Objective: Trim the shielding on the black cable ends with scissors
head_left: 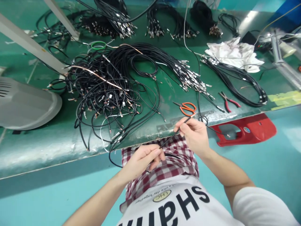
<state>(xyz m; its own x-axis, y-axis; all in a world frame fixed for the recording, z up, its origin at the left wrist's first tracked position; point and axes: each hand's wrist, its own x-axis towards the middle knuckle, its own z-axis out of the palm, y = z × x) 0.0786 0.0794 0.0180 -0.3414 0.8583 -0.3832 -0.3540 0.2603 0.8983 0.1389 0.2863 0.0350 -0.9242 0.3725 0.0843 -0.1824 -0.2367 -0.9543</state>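
Head view: left hand (141, 161) and right hand (194, 136) pinching a black cable (172, 136), orange scissors (187, 109) and red-handled pliers (229, 102) just beyond.

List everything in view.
bench: one, green, across view
metal-tipped cables: many, black, heaped on bench
scissors: one, orange, bench front edge
pliers: one, red, bench front right
cloth: one, white, bench far right
wire loop: one, green, bench far left
housing: one, grey, bench left
plastic piece: one, red, floor right
held cable: one, black, between hands
checked cloth: one, red and white, lap
T-shirt: one, white, torso
left hand: one, bare, gripping held cable
right hand: one, bare, gripping held cable
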